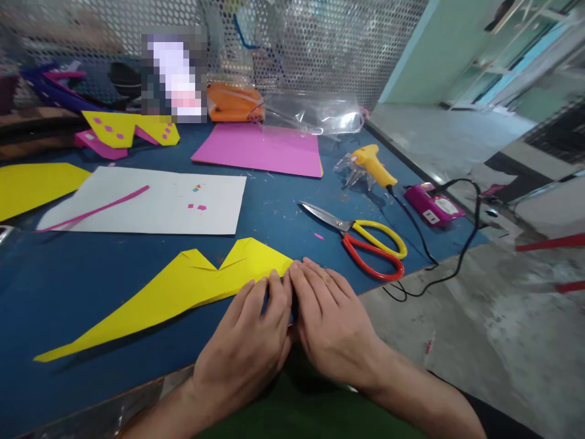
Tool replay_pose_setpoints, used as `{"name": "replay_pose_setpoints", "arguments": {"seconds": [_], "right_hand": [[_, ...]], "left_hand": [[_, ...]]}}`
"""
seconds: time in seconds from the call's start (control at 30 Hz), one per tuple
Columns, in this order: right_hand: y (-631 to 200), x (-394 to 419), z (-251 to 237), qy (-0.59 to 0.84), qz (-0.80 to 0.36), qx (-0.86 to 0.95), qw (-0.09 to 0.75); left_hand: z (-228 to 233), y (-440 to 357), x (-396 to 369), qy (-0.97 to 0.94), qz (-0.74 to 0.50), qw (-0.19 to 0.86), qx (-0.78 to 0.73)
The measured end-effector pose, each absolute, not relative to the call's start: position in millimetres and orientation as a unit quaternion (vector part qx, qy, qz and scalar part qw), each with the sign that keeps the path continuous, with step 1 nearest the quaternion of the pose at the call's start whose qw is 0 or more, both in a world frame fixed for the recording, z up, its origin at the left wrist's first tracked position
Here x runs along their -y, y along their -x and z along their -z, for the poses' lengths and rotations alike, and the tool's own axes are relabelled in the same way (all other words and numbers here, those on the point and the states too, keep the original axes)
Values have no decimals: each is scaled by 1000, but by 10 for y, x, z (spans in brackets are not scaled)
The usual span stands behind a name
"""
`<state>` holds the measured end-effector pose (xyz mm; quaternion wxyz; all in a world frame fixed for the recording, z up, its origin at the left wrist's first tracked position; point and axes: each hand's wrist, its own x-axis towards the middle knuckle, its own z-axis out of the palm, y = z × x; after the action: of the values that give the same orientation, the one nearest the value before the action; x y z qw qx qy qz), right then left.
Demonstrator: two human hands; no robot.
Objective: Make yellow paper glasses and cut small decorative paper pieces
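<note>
Blue table (pixel 68 286), folded yellow paper (pixel 183 286) flat near its front edge. Left hand (pixel 247 347) and right hand (pixel 331 323) side by side, fingers flat, pressing paper's right end. Creasing step, seemingly; next calls for firm, even pressure. Scissors (pixel 365 241) just beside.

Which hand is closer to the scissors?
Right. The right hand lies flat just below and left of the scissors, short of the red handle. The left hand sits farther left, fingers on the yellow paper, with the right hand between it and the scissors.
</note>
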<state>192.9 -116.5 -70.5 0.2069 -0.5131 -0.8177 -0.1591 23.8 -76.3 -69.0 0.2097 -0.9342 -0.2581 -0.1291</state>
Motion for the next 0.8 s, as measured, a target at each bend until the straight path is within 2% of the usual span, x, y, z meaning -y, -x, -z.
{"name": "replay_pose_setpoints", "arguments": {"seconds": [0.17,0.47,0.67,0.8], "right_hand": [[-1998,1229,682,551,128,801,197],[-1981,1278,705,567,147,791,178],[-1890,1232,659,548,163,787,231],[-1854,1183,690,531,130,800,247]], "left_hand": [[672,-259,757,927,143,216,272],[653,-261,791,930,125,209,275],[696,-242,804,932,159,191,264],[693,-236,808,929,181,174,271]]}}
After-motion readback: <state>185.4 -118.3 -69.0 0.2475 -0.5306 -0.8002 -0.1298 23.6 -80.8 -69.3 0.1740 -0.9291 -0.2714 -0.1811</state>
